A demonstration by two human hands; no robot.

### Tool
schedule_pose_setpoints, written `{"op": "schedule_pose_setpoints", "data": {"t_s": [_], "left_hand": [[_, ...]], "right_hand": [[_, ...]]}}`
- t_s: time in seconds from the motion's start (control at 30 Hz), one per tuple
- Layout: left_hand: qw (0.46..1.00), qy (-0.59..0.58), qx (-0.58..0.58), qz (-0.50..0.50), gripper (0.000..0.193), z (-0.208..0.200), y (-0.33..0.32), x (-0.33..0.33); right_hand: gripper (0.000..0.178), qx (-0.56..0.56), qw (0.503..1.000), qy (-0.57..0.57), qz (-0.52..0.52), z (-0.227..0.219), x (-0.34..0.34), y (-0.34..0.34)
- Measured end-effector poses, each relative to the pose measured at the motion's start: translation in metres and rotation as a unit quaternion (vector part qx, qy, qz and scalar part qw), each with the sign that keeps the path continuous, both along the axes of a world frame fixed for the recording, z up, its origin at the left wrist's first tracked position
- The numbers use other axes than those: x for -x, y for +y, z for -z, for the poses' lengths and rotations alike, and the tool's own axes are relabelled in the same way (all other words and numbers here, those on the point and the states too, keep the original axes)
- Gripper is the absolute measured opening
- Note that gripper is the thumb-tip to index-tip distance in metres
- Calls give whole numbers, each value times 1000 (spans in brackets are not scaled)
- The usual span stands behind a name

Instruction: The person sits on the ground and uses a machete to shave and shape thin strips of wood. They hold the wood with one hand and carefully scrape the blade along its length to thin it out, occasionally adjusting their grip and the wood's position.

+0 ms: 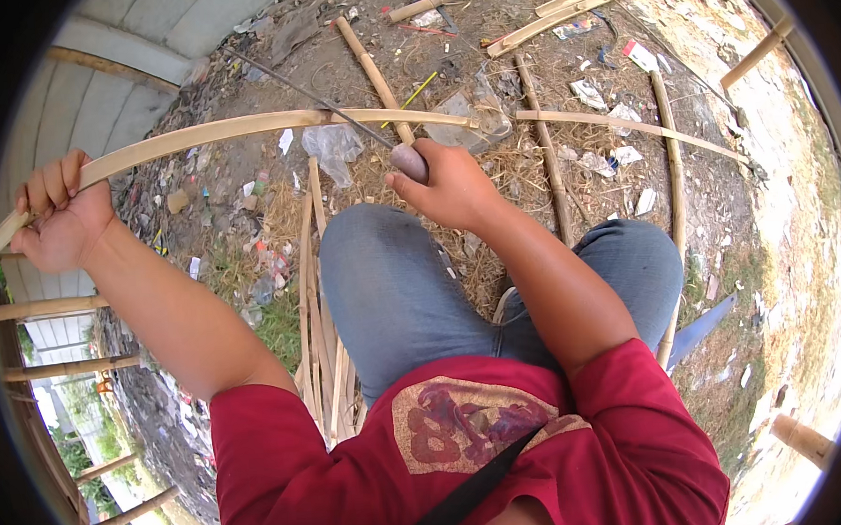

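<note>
A long, pale split bamboo strip (208, 131) stretches from the far left across the ground in front of my knees. My left hand (67, 217) is closed around its left end, fingers wrapped over the top. In my right hand (455, 186) is a long-bladed knife (291, 85), gripped by its thick rounded handle. The thin dark blade points up and to the left, and it crosses the strip near its middle. Whether the edge bites into the bamboo cannot be made out. The strip's right end reaches just beyond my right hand.
Bamboo poles (545, 154) and split pieces (560, 17) lie on the littered ground ahead and to the right. More strips (314, 295) are beside my left knee. A plastic bag (334, 152) sits under the strip. A blue flat blade-like thing (703, 330) lies right of my right knee.
</note>
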State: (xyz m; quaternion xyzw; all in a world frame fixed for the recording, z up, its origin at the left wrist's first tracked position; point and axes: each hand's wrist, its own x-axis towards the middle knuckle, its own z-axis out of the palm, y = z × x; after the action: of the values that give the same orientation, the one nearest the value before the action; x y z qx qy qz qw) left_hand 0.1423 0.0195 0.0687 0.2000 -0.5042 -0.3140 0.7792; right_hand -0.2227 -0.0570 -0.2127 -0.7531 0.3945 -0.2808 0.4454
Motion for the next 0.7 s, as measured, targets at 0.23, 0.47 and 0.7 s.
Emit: {"op": "schedule_pose_setpoints", "data": {"t_s": [0.23,0.47,0.7], "left_hand": [[990,-28,2,137,26,-20,-23,23],[979,-40,-8,199,11,-30,-30,27],[971,-82,-25,225,20,-40,-33,29]], "right_hand": [[47,-50,995,-87,11,21,5,-7],[49,-37,996,22,73,34,17,-17],[33,-35,995,-91,-18,-9,7,-7]]}}
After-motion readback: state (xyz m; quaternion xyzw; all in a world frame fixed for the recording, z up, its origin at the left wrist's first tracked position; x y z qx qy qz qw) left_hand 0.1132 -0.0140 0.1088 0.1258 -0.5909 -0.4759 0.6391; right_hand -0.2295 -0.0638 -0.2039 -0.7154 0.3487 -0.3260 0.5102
